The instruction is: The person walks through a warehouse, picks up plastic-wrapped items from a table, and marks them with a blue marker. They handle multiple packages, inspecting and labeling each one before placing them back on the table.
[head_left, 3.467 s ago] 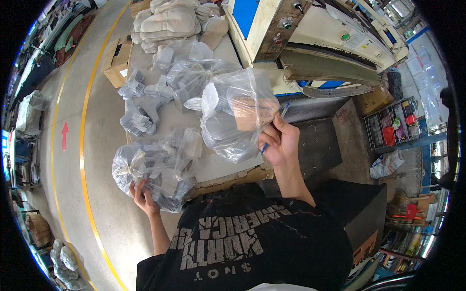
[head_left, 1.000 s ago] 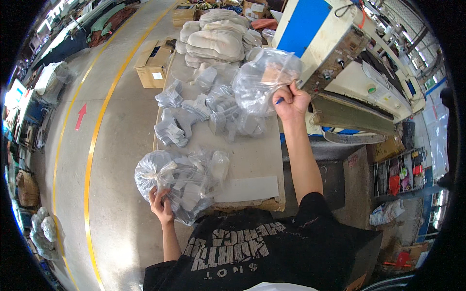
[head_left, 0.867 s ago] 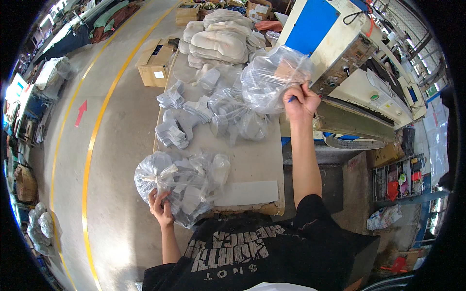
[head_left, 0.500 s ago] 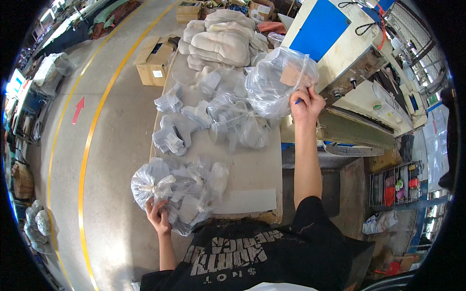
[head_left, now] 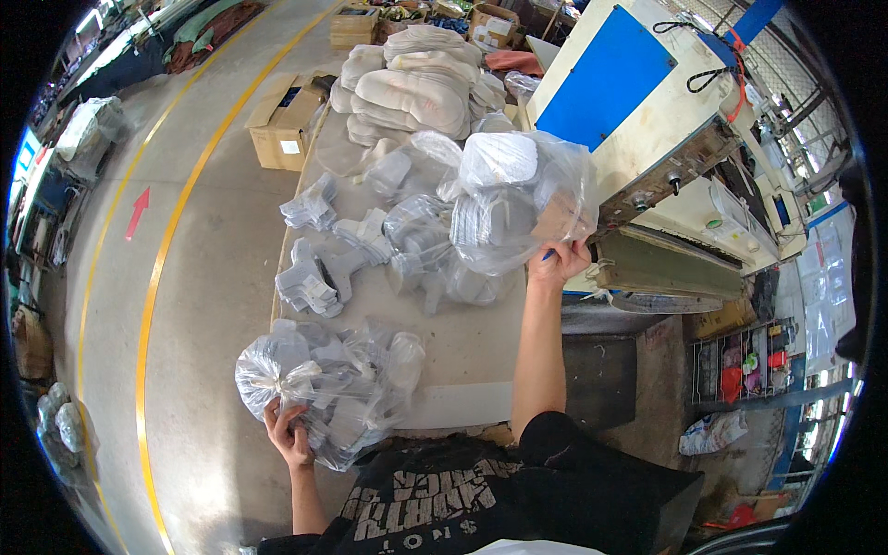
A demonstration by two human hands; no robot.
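My left hand [head_left: 290,433] is closed on a tied clear plastic bag [head_left: 356,388] of pale grey cut pieces, at the table's near left corner. My right hand [head_left: 560,263] reaches forward, fingers closed on the edge of another clear plastic bag [head_left: 572,176]. Stacks of light grey rounded pieces [head_left: 499,161] show inside that bag, beside a brown cardboard scrap [head_left: 561,220]. A blue pen [head_left: 548,253] sticks out of my right hand. Left of this bag lie loose bundles of grey pieces [head_left: 310,277] and a further filled plastic bag [head_left: 467,277].
Off-white sole-shaped pieces [head_left: 416,88] are piled at the table's far end. A cream and blue machine [head_left: 606,74] stands close on the right. An open cardboard box [head_left: 285,125] sits on the floor left of the table [head_left: 462,353]. Yellow lines [head_left: 162,277] run along the floor.
My right hand has come nearer and a little left, bringing its bag lower over the table; the stacked pieces inside show more plainly. My left hand keeps its hold on the near bag.
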